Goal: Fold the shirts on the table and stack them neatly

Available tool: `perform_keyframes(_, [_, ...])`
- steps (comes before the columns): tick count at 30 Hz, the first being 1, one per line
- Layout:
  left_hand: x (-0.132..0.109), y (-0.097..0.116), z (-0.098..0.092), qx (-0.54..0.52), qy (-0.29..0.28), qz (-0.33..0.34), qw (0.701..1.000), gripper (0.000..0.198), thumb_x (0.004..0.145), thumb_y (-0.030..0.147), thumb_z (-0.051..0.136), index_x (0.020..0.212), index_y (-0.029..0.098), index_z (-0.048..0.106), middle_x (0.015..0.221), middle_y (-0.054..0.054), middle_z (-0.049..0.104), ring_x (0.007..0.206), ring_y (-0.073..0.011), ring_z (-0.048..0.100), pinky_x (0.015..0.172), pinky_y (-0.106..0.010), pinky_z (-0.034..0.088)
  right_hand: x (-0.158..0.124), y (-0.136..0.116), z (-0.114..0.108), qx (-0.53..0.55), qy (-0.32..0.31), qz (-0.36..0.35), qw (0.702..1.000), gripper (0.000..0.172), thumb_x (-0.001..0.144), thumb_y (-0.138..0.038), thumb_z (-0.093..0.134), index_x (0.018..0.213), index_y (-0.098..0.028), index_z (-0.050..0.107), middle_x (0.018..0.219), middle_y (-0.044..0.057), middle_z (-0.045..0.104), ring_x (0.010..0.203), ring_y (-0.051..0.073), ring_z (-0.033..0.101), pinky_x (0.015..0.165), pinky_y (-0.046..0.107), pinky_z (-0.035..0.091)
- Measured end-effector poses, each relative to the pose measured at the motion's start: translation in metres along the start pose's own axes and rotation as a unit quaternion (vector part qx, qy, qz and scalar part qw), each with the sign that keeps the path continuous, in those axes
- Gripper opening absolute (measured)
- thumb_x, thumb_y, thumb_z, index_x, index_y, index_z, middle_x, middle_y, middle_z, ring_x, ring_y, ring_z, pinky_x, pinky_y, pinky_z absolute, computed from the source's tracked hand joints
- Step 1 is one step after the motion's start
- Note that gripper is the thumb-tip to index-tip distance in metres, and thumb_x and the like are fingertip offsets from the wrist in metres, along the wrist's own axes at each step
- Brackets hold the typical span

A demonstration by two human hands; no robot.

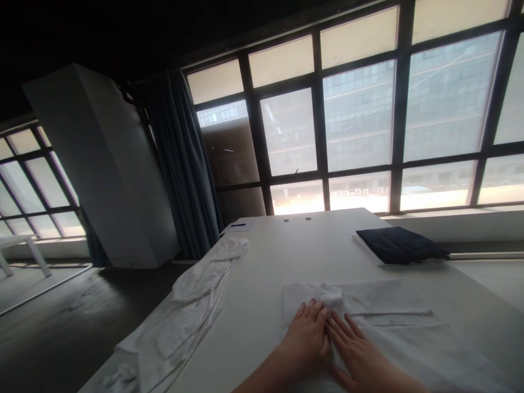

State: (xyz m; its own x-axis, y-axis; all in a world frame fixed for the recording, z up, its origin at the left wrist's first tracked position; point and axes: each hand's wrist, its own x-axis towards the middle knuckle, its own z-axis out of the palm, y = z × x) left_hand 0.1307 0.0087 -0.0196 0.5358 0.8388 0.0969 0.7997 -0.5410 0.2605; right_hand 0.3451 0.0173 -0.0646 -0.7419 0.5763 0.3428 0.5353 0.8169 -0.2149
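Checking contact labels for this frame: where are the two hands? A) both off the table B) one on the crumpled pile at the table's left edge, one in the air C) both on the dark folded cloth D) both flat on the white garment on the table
D: the left hand and right hand lie side by side, palms down, on the white garment; the dark cloth and the pile are untouched.

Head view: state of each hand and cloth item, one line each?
left hand: flat, open, pressing on white garment
right hand: flat, open, on same garment
white garment: spread flat on table
crumpled white clothes: heaped at table's left edge
dark blue cloth: folded
curtain: drawn aside
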Motion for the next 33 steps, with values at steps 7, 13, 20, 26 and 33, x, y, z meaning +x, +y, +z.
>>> perform_keyframes(7, [0.0, -0.017, 0.017, -0.002, -0.003, -0.007, 1.0, 0.08, 0.097, 0.064, 0.042, 0.161, 0.023, 0.016, 0.167, -0.009, 0.01, 0.154, -0.0309, 0.008, 0.125, -0.056, 0.009, -0.008, -0.008, -0.044, 0.06, -0.118, 0.093, 0.987, 0.082, 0.089, -0.059, 0.058, 0.155, -0.017, 0.036, 0.16, 0.016, 0.032, 0.147, 0.037, 0.032, 0.12, 0.054, 0.027])
perform_keyframes(13, [-0.006, -0.035, 0.014, -0.027, -0.044, -0.068, 0.996, 0.115, 0.08, 0.083, 0.05, 0.161, 0.014, 0.009, 0.167, -0.013, -0.001, 0.153, -0.035, -0.003, 0.125, -0.053, 0.005, 0.019, -0.017, -0.066, 0.043, -0.082, 0.152, 0.984, 0.046, 0.089, -0.048, 0.058, 0.124, -0.02, 0.068, 0.128, 0.015, 0.068, 0.12, 0.033, 0.06, 0.109, 0.05, 0.039])
perform_keyframes(20, [-0.006, -0.029, 0.015, -0.015, -0.072, -0.098, 0.992, 0.143, 0.057, 0.095, 0.059, 0.161, 0.011, 0.006, 0.167, -0.013, -0.005, 0.153, -0.0356, -0.01, 0.125, -0.051, -0.006, 0.09, 0.004, -0.026, -0.002, -0.027, 0.122, 0.992, 0.055, 0.101, -0.04, 0.036, 0.15, -0.017, 0.045, 0.158, 0.015, 0.04, 0.15, 0.033, 0.025, 0.122, 0.056, 0.012])
perform_keyframes(26, [-0.018, -0.031, 0.014, -0.001, -0.059, -0.1, 0.993, 0.135, 0.062, 0.096, 0.052, 0.161, 0.016, 0.006, 0.167, -0.009, -0.006, 0.153, -0.0355, -0.011, 0.124, -0.052, -0.009, 0.066, 0.039, 0.018, 0.029, -0.069, 0.142, 0.987, 0.075, 0.099, -0.065, 0.028, 0.159, -0.02, 0.025, 0.165, 0.012, 0.02, 0.152, 0.035, 0.016, 0.121, 0.059, 0.011])
perform_keyframes(33, [-0.016, -0.032, -0.007, -0.013, -0.115, -0.098, 0.988, 0.124, 0.067, 0.094, 0.05, 0.162, 0.024, 0.01, 0.167, -0.011, -0.003, 0.152, -0.0417, -0.008, 0.118, -0.067, -0.01, 0.013, 0.077, 0.013, 0.014, -0.034, 0.183, 0.982, 0.073, 0.097, -0.068, 0.032, 0.157, -0.025, 0.031, 0.163, 0.008, 0.029, 0.151, 0.031, 0.023, 0.124, 0.053, 0.007])
